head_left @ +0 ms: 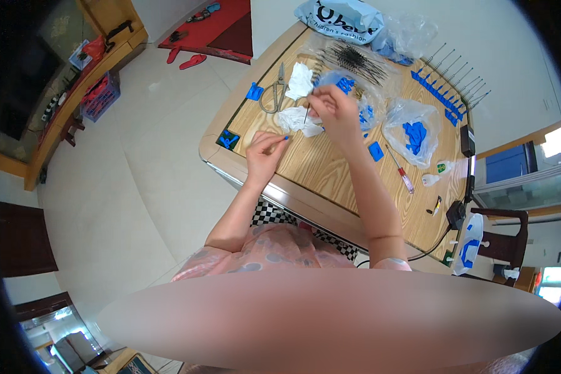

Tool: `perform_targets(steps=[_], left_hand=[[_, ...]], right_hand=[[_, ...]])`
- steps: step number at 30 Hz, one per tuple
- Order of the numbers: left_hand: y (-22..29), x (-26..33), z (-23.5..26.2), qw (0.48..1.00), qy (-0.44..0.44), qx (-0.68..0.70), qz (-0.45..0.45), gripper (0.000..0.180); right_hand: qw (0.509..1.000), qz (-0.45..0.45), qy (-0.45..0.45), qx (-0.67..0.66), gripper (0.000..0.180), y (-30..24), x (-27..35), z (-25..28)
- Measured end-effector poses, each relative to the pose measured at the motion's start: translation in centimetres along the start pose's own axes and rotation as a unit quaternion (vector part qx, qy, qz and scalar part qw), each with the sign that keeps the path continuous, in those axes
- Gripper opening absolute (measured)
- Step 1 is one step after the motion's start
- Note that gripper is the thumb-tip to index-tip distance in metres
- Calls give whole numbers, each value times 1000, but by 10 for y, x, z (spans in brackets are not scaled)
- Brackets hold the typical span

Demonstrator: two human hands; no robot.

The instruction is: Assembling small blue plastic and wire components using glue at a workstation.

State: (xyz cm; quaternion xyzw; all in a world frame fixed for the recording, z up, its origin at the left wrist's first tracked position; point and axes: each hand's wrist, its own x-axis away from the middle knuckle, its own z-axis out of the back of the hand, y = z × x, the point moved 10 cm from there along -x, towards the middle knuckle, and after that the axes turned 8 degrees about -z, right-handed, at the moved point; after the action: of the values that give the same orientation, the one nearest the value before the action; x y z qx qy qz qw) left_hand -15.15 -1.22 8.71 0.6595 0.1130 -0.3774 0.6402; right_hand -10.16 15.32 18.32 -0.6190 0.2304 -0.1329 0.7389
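Note:
My left hand (263,157) is near the table's left edge, its fingertips pinching a small blue piece (286,138). Above crumpled white tissue (298,119), my right hand (340,115) is closed on a thin dark rod (306,113) that points down. A second white tissue (300,81) lies farther back, beside metal scissors (277,92). Loose blue bits (345,85) are in clear plastic close to my right hand. Behind them lies a bundle of thin dark rods (353,57) on clear plastic.
At the back right, several thin rods stand in a blue strip (439,93). A clear bag (396,128) holds blue pieces. Right of my forearm lie a red-handled screwdriver (406,179), small white bottles (430,179) and a black adapter (456,215) with its cord.

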Motion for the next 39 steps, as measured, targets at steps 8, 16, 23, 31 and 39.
perform_targets(steps=[8, 16, 23, 31, 39], left_hand=[[26, 31, -40, 994, -76, 83, -1, 15], [32, 39, -60, 992, -123, 22, -23, 17], [36, 40, -64, 992, -125, 16, -15, 19], [38, 38, -64, 992, -126, 9, -32, 17], [36, 39, -63, 992, -120, 20, -31, 17]], right_hand=[[987, 78, 136, 18, 9, 19, 89, 51], [974, 146, 173, 26, 12, 41, 120, 66], [964, 179, 149, 128, 20, 22, 122, 58], [959, 195, 137, 150, 14, 22, 122, 54], [958, 210, 141, 136, 16, 24, 121, 52]])
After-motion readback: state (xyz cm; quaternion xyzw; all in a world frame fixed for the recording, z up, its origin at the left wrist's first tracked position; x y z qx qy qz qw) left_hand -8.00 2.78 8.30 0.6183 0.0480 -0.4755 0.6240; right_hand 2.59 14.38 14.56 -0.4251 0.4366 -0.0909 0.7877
